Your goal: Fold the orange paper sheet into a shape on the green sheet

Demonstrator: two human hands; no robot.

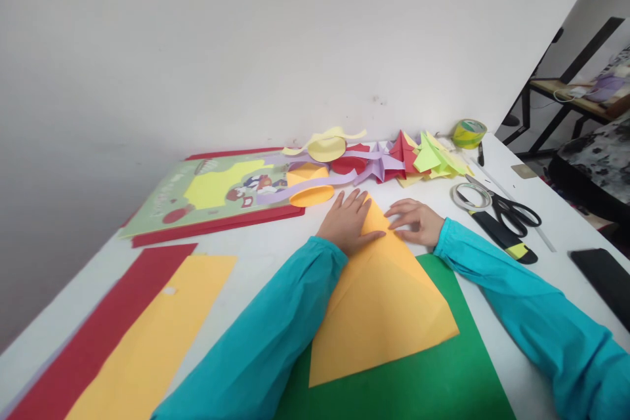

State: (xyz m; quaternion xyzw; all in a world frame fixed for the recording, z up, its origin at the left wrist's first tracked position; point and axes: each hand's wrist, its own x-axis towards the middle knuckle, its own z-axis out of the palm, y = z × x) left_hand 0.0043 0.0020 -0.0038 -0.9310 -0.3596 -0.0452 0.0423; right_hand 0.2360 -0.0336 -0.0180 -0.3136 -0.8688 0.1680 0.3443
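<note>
A folded orange sheet of paper [384, 302] lies on a green sheet [462, 367], its narrow point facing away from me and its wide edge toward me. Across its upper part my left hand [347, 223] rests flat, fingers slightly spread, pressing on the paper near the tip. At the sheet's upper right edge is my right hand [413, 222], fingers loosely bent and thumb apart from them, the fingertips touching the fold. The hands face each other on either side of the point.
Paper strips, red [123, 315] and orange [167, 321], lie at left. Behind them rests a printed green sheet [167, 207]. Folded paper shapes [401, 161] line the wall. At right are scissors [512, 213], a cutter knife [502, 236], clear tape [471, 197], yellow tape [468, 134] and a black object [603, 279].
</note>
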